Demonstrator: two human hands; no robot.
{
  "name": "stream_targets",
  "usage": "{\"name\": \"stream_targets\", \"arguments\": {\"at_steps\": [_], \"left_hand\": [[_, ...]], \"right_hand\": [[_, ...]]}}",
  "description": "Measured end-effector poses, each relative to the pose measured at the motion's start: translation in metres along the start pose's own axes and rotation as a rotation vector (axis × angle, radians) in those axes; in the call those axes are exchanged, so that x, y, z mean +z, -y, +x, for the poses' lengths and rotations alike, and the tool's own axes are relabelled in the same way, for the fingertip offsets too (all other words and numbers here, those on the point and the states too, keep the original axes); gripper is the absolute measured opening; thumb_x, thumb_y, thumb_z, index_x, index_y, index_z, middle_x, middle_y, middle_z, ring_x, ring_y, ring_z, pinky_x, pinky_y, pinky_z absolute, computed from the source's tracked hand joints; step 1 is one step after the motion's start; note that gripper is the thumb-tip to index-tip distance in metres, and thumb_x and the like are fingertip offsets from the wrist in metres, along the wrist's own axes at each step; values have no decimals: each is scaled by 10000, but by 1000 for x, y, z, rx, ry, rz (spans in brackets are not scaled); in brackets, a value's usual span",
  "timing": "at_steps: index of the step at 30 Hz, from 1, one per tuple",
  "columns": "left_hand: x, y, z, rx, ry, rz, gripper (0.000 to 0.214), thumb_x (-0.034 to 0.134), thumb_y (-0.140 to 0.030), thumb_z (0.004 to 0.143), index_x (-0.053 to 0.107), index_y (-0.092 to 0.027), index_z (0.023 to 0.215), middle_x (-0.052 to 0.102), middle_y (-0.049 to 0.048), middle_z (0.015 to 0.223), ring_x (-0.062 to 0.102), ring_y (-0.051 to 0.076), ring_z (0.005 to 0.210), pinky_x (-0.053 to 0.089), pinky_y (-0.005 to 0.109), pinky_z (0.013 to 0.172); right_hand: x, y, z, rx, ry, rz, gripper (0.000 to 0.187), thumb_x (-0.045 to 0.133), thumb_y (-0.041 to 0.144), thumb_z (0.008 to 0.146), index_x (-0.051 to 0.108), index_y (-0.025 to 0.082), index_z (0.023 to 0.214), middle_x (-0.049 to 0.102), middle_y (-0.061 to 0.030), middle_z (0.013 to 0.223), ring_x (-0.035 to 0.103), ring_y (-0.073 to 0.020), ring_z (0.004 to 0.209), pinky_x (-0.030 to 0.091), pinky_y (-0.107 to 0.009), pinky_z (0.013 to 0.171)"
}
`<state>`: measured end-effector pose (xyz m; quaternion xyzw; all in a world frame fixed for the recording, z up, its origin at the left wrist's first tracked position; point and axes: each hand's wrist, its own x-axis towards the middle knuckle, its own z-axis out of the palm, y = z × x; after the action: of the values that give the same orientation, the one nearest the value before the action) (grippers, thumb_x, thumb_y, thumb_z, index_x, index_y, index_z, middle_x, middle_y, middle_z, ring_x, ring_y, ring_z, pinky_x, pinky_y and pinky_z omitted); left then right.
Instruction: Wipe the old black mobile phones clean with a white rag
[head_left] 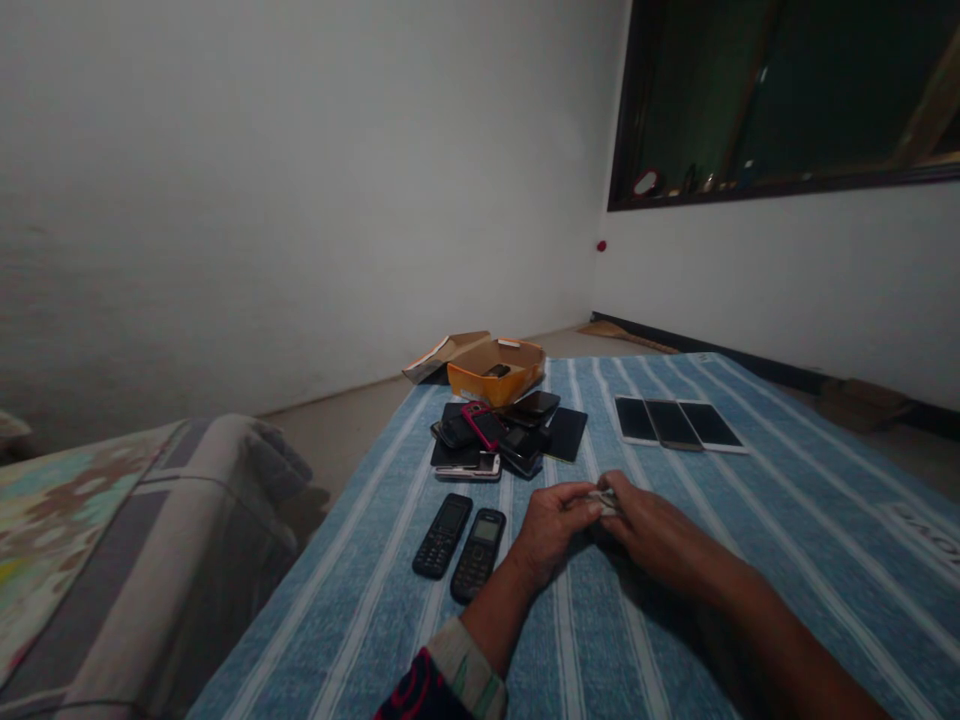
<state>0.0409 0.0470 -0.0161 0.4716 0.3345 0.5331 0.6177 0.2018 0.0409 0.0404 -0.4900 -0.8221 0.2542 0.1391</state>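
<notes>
Both your hands meet just above a blue cloth with white stripes point(795, 530), slightly right of centre, with a small pale thing point(602, 500) between their fingertips. Your left hand point(553, 522) has thumb and fingers pinched close on its left side; your right hand point(637, 512) pinches it from the right, fingers curled. The thing is mostly covered and too small to identify. Beside your left forearm lie two dark keypad phones, one on the left point(442, 537) and one on the right point(478, 556), screens up, close together and angled alike; the right one is nearer your arm. Beyond your left hand is a loose pile of phones point(466, 456), mostly dark, with a pink-edged phone point(484, 424) lying on top. Just behind the pile, an orange box point(478, 386) stands open, its flap tipped to the left and a small dark object point(497, 371) inside. Farther out, beyond your right hand, three flat phones point(673, 425) lie side by side with dark screens up. A patterned cloth point(52, 520) covers a separate surface at far left.
</notes>
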Motion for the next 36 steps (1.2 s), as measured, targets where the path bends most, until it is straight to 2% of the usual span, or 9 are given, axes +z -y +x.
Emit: {"name": "stream_targets", "arguments": {"at_steps": [4,10,20,26,32,36], "left_hand": [[2,-3,0,-3,-51,-31,403,876,-330,592,762,-126,920,751,102,887,670,209,811,490,312,778],[1,-4,1,0,-52,15,397,881,-334,566,763,-127,883,733,85,829,650,201,779,484,313,758],[-5,-2,3,-22,-55,21,374,897,-321,528,756,-127,815,689,28,712,600,143,672,443,277,690],[-4,2,0,-56,-45,39,336,897,-303,517,762,-122,766,690,20,681,590,129,635,437,255,651],[1,-2,1,4,-86,54,277,888,-257,510,758,-140,724,695,19,672,605,140,640,457,264,651],[-1,-8,4,71,-119,125,235,868,-242,513,762,-150,701,679,11,637,581,135,606,452,262,619]], "right_hand": [[-2,2,-1,-11,-2,-70,128,443,214,926,468,196,1051,656,-79,1008,624,-203,897,390,-269,713],[-3,8,-3,-43,-52,-217,156,468,198,904,569,173,1019,660,-100,1015,618,-218,894,394,-286,728],[3,-1,1,-122,-57,-123,214,425,148,913,583,161,1057,671,-97,1037,615,-215,942,399,-288,766],[4,-6,4,-112,-10,-89,159,441,139,892,588,166,946,688,-74,929,625,-201,854,376,-271,690],[-2,-2,2,-116,-77,-30,129,492,119,858,605,177,881,688,-43,886,626,-178,836,377,-249,692],[5,-1,4,-150,-163,-72,144,485,107,872,614,170,860,664,-40,837,606,-170,785,371,-249,672]]}}
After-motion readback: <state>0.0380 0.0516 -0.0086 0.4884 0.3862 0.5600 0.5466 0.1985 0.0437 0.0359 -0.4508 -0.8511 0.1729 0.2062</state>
